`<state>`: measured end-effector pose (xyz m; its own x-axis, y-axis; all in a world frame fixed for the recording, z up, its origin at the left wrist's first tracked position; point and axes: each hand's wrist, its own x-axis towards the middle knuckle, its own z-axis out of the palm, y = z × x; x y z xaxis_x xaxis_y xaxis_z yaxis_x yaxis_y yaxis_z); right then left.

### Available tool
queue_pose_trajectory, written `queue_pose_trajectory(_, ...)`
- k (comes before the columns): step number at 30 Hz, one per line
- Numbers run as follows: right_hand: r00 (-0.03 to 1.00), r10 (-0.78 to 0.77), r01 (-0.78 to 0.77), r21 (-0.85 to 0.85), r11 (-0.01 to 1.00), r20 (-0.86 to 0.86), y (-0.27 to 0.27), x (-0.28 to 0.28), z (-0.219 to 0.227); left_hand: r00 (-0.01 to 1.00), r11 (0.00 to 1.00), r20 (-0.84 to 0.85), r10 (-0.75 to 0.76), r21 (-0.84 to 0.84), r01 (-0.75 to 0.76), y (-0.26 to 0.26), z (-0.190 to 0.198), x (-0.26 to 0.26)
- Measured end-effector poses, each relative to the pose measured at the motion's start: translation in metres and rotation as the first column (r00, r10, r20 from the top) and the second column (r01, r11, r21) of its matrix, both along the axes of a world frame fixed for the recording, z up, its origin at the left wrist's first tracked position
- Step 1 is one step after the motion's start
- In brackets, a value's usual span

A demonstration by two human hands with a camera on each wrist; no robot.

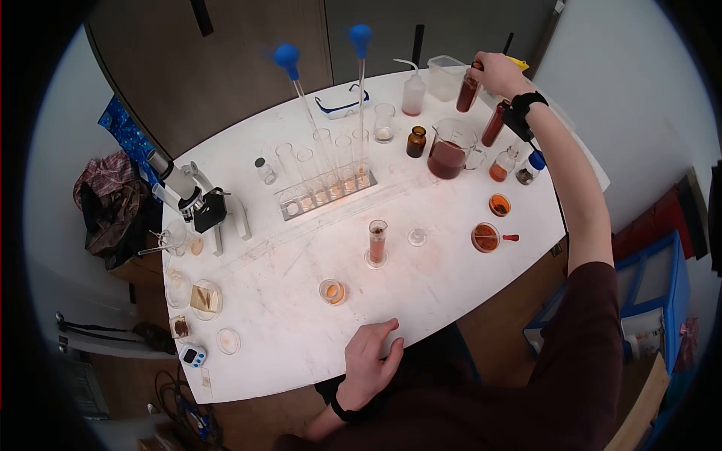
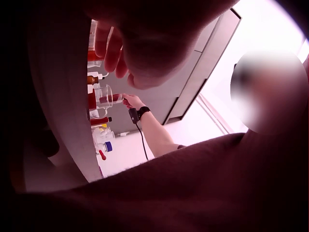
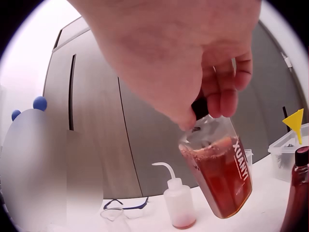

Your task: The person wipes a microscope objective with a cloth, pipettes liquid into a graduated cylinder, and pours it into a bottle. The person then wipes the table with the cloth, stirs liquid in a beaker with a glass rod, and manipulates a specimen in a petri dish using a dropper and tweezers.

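Observation:
In the head view my right hand reaches to the far right of the table and grips a clear bottle of red liquid by its top. The right wrist view shows the thumb and fingers around the black cap, with the lettered bottle hanging tilted below and its bottom above the tabletop. A second bottle of red liquid stands nearby. My left hand is at the table's front edge, fingers loosely bent, holding nothing. Nearest it are a small glass dish with orange contents and a measuring cylinder of pinkish liquid.
A glass jug of dark red liquid, a brown bottle and a wash bottle stand near the right hand. A test tube rack with tall pipettes occupies the middle back. On the left is a microscope.

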<state>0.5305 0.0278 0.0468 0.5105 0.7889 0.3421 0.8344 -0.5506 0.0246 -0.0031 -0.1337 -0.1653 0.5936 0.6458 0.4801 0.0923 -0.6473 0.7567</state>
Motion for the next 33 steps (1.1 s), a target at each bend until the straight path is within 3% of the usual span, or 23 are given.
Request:
queue_pose_trajectory(4,0.999,-0.037,0.037,-0.233,0.972,0.004,0.023,0.013,-0.024,1.000,0.998,-0.021,0.019,-0.059,-0.020,-0.001,0.002,0.000)
queue_pose_trajectory(10,0.999,-0.048,0.044,-0.340,0.940,-0.004,0.037,0.038,-0.048,1.000,0.992,-0.010,0.017,-0.124,-0.018,0.001,0.005,-0.005)
queue_pose_trajectory(12,0.997,-0.068,0.048,-0.373,0.927,-0.040,0.034,0.036,-0.046,0.998,0.991,0.012,-0.058,-0.123,0.059,0.003,0.014,-0.013)
queue_pose_trajectory(13,0.997,-0.070,0.052,-0.371,0.927,-0.035,0.032,0.036,-0.048,0.999,0.989,0.013,-0.053,-0.136,0.054,0.004,0.023,-0.019)
queue_pose_trajectory(15,0.997,-0.063,0.043,-0.355,0.934,-0.044,0.034,0.040,-0.055,0.977,0.954,0.082,-0.198,-0.213,0.211,0.008,0.051,-0.037)
queue_pose_trajectory(20,0.998,-0.015,-0.007,-0.373,0.928,-0.056,0.038,0.049,-0.054,0.895,0.855,0.205,-0.396,-0.273,0.441,0.049,0.134,-0.090)
queue_pose_trajectory(24,0.995,0.101,-0.097,-0.111,0.989,0.028,0.026,0.044,-0.047,0.816,0.763,0.412,-0.405,-0.338,0.550,0.066,0.195,-0.097)
queue_pose_trajectory(26,0.979,0.202,-0.202,0.005,0.979,0.030,0.015,0.020,-0.032,0.749,0.691,0.346,-0.565,-0.297,0.659,0.075,0.220,-0.091)
queue_pose_trajectory(28,0.952,0.292,-0.295,0.020,0.955,0.085,-0.009,-0.026,-0.022,0.754,0.689,0.376,-0.539,-0.318,0.651,0.092,0.216,-0.090)
queue_pose_trajectory(30,0.910,0.413,-0.407,0.160,0.899,-0.010,-0.043,-0.081,-0.019,0.744,0.676,0.409,-0.528,-0.328,0.660,0.088,0.205,-0.094)
queue_pose_trajectory(33,0.833,0.505,-0.466,0.204,0.861,-0.226,-0.103,-0.151,-0.029,0.716,0.652,0.454,-0.531,-0.321,0.687,0.088,0.192,-0.100)
